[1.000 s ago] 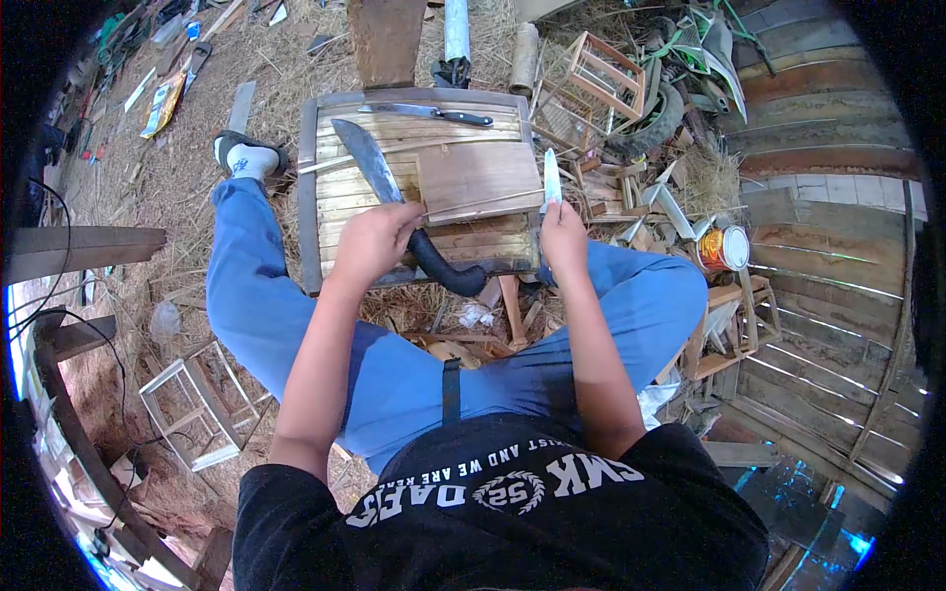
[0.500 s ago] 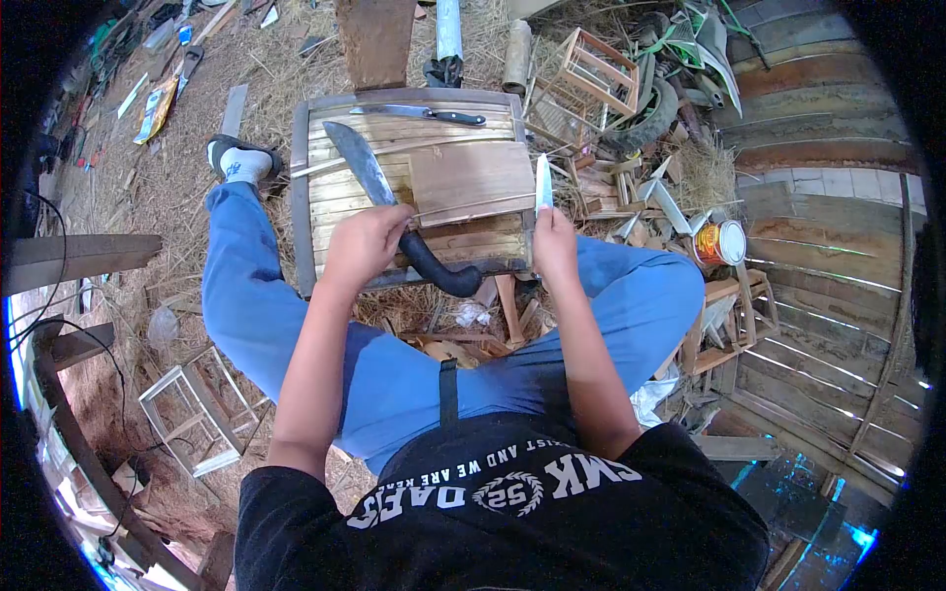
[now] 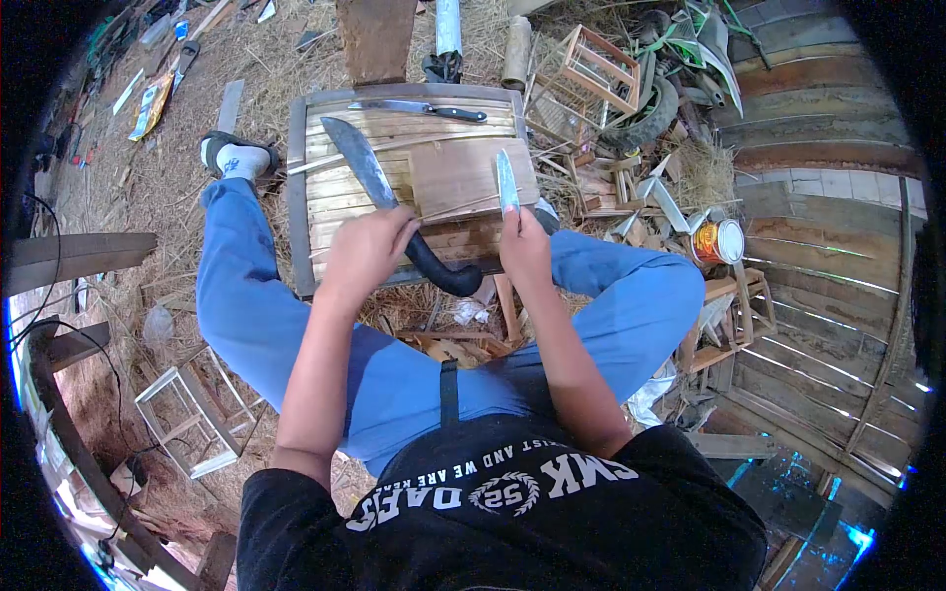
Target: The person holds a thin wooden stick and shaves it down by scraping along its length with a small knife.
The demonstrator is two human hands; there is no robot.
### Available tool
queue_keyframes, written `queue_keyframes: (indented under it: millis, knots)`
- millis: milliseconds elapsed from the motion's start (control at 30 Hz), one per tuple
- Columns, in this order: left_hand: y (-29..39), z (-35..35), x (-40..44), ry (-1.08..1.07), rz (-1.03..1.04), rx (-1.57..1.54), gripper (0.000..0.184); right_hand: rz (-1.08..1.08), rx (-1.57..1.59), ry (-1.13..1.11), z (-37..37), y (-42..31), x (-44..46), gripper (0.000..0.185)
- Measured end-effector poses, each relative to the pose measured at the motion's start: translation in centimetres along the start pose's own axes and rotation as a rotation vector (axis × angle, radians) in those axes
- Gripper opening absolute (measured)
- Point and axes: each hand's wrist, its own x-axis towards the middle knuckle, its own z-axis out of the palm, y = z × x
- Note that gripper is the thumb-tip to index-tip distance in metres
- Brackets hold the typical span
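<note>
A thin wooden strip [image 3: 461, 207] runs from the pinched fingers of my left hand [image 3: 370, 244] across the lower part of a flat wooden board [image 3: 443, 179]. My right hand [image 3: 524, 241] is closed on a small knife [image 3: 506, 179], whose blade points away from me over the board's right end. A large curved machete [image 3: 357, 158] with a black handle lies beside and partly under my left hand. Another knife with a black handle [image 3: 459, 113] rests near the far edge. All of these are on a low slatted table [image 3: 299, 197].
My legs spread around the table. Wooden frames [image 3: 601, 71], a tire [image 3: 650, 116] and wood scraps lie at the right, with a paint can [image 3: 719, 242] near my knee. A white frame [image 3: 192, 424] stands at lower left. A post [image 3: 376, 44] rises behind the table.
My right hand has moved left with the small knife, from beside the table's right edge to over the board. My left hand has stayed nearly in place.
</note>
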Motion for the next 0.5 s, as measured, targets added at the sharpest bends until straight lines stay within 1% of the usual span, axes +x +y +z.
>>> queue_keyframes:
  millis: [33, 133, 233, 367, 433, 500]
  knots:
    - [0.1, 0.6, 0.1, 0.003, -0.035, -0.051, 0.023, -0.001, -0.002, 0.000, -0.2, -0.2, -0.1, 0.041]
    - [-0.1, 1.0, 0.4, 0.009, -0.048, -0.056, 0.024, -0.035, 0.028, -0.002, -0.7, -0.2, 0.1, 0.040]
    - [-0.3, 1.0, 0.5, -0.001, -0.053, -0.049, 0.023, 0.011, 0.160, 0.019, -1.3, 1.5, 1.7, 0.042]
    - [-0.1, 1.1, 0.5, -0.019, -0.097, -0.042, 0.023, 0.065, 0.063, -0.019, -1.3, 2.5, 2.7, 0.043]
    - [-0.4, 1.4, 0.5, 0.015, -0.067, -0.051, 0.023, -0.010, -0.040, 0.009, -0.9, 2.3, 2.4, 0.043]
    - [-0.3, 1.3, 0.6, 0.005, -0.075, -0.042, 0.022, 0.007, 0.000, 0.006, -0.6, 1.9, 2.2, 0.043]
